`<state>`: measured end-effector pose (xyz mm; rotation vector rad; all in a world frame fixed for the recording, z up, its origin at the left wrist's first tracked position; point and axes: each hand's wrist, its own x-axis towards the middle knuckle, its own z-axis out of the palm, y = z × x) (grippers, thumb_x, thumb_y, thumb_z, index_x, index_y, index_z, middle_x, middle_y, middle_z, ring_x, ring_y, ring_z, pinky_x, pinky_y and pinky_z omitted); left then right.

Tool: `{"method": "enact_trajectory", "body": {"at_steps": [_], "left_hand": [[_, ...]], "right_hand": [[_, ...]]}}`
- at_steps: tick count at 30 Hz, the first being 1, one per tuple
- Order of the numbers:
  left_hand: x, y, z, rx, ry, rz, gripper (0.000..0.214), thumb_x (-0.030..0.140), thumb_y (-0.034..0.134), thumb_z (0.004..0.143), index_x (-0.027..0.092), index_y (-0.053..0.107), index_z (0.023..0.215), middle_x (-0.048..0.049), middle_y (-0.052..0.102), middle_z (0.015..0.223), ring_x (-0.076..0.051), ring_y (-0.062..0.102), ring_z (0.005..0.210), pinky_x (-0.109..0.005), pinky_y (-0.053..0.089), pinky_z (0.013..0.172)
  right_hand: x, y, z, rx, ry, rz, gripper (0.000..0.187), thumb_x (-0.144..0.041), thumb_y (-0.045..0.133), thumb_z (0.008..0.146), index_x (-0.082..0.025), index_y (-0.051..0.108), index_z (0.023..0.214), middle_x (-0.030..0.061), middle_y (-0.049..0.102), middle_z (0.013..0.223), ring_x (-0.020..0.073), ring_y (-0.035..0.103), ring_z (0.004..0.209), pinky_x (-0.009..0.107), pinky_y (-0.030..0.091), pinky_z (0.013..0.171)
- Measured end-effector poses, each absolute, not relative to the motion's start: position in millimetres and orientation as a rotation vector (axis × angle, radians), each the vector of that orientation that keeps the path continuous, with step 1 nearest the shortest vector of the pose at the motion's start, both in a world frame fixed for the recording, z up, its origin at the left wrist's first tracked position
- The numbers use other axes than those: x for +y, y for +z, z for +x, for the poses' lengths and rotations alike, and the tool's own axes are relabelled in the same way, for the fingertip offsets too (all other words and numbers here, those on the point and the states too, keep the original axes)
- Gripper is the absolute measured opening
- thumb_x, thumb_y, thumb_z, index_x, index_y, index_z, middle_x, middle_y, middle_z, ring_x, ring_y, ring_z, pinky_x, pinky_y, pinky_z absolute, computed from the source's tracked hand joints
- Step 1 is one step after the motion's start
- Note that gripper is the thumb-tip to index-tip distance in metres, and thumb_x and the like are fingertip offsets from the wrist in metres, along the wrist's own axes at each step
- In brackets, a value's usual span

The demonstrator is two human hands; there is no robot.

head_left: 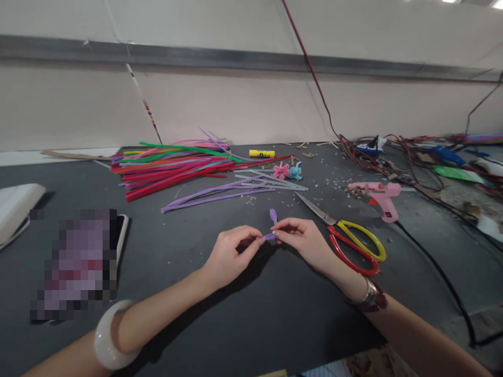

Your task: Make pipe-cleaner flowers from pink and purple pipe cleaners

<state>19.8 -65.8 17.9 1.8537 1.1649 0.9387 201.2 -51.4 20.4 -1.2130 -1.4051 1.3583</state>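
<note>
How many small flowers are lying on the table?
2: a pink flower and a blue flower, side by side just past the grey pipe cleaners; others may be hidden.

Fairly bright, even light from ceiling lamps (451, 1) top rt; soft shadows under left hand (231, 256) & right hand (302, 243) on dark tabletop (165, 246). Wall (251, 104) bows w/ wide-angle distortion at edges; pixelated block (74, 264) at left.

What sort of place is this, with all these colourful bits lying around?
It looks like a craft workbench, perhaps in a small workshop. The dark tabletop holds a heap of chenille pipe cleaners, a pink hot glue gun and red-and-yellow-handled scissors.
</note>
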Motion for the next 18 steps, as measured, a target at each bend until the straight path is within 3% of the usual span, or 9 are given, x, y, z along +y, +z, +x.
{"method": "enact_trajectory", "body": {"at_steps": [4, 9, 18], "left_hand": [[-65, 20, 20, 1.128, 0.98, 1.73, 0.016, 0.029, 0.052, 0.08, 0.017, 0.062, 0.081, -0.0049, 0.065, 0.087, -0.016, 0.061, 0.077, -0.023, 0.048, 0.069], [-63, 19, 19, 1.079, 0.951, 1.554, 0.015, 0.03, 0.055, 0.078, 0.016, 0.059, 0.079, -0.0019, 0.065, 0.072, -0.014, 0.061, 0.068, -0.023, 0.048, 0.066], [-55, 16, 20, 0.979, 0.92, 1.21, 0.016, 0.03, 0.058, 0.077, 0.014, 0.052, 0.08, -0.0005, 0.063, 0.064, -0.012, 0.061, 0.06, -0.025, 0.05, 0.064]], "right_hand": [[-52, 18, 202, -1.495, 1.35, -1.187, 0.011, -0.024, 0.064, 0.068, -0.017, 0.067, 0.076, 0.0011, 0.065, 0.068, 0.0126, 0.059, 0.062, 0.027, 0.048, 0.063], [-55, 17, 201, -1.553, 1.356, -1.165, 0.011, -0.024, 0.064, 0.069, -0.018, 0.067, 0.077, 0.0024, 0.067, 0.074, 0.0159, 0.062, 0.07, 0.029, 0.049, 0.069], [-58, 22, 199, -1.496, 1.408, -1.098, 0.011, -0.024, 0.066, 0.068, -0.018, 0.065, 0.078, 0.0017, 0.066, 0.075, 0.0165, 0.063, 0.073, 0.031, 0.05, 0.072]]}}
